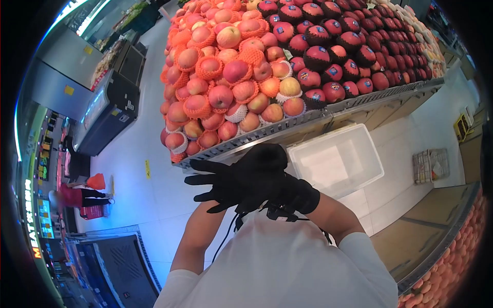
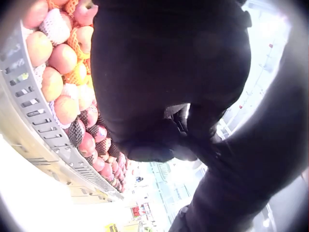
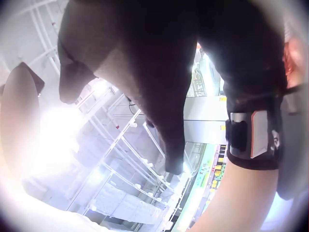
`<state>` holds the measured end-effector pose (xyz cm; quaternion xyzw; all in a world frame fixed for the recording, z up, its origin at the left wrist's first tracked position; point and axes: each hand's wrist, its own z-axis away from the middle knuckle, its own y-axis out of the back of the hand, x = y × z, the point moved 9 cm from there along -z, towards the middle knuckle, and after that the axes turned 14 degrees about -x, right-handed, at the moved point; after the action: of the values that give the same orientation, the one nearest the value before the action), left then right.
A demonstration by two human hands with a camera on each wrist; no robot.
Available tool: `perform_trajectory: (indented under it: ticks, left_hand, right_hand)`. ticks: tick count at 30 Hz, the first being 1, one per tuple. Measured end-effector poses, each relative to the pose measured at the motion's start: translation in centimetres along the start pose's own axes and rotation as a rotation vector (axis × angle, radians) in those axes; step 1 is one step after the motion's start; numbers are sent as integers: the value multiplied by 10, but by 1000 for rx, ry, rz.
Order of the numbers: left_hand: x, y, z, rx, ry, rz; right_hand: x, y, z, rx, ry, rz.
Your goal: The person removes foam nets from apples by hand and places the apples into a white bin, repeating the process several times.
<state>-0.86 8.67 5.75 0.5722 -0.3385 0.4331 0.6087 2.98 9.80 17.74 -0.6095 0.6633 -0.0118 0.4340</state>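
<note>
Both hands wear black gloves and overlap before the chest. The right hand (image 1: 239,182) reaches across to the left, its fingers spread apart, over the left forearm. Just beyond it is the left hand (image 1: 269,156), its rounded back toward the display edge; its fingers are mostly hidden, and I cannot tell whether they grip anything. A strap with a small device (image 3: 253,134) circles the left wrist in the right wrist view. Dark glove fabric fills much of the left wrist view. Nearest the hands are apples in foam nets (image 1: 221,96), heaped on the display.
Dark red apples (image 1: 334,92) in black nets fill the display's right part, behind a grey slotted rail (image 1: 246,138). A translucent white bin (image 1: 377,149) stands below it. A wire basket (image 1: 430,165) is on the floor at right. A person (image 1: 77,197) is at far left.
</note>
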Motion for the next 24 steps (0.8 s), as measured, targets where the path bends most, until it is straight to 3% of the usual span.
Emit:
perform_trajectory:
  ticks: [1,6,8,10,14,16,17,19,21,22,24]
  left_hand:
    - [6,-3,-15,11,-42,2]
    - [22,-18,-56,79,-171,-21]
    - [24,-9,-52,172,-181,-125]
    - [26,7,-45,306,-168,-285]
    - [63,18,-47,381,-323,-454]
    - [84,14,-51,298,-490,-372]
    - [65,13,-57,265,-437,-147]
    - [22,0,-72,190,-325,300]
    - [-8,-13,-82,96,-200,581]
    - [-19,-18,-84,49,-131,641]
    - [-34,-15,-78,-54,21,446]
  right_hand:
    - [-7,-5,-1,18,-6,138]
    - [-1,8,4,98,47,172]
    - [-13,18,6,10,112,279]
    - [-19,40,17,142,187,331]
    - [-1,87,98,984,319,224]
    - [-8,90,92,798,440,76]
    - [-30,84,68,399,518,-42]
    - [-53,77,66,138,615,-142]
    - [-62,96,90,419,674,-98]
    - [-68,99,99,645,641,100]
    - [-65,133,126,714,643,264]
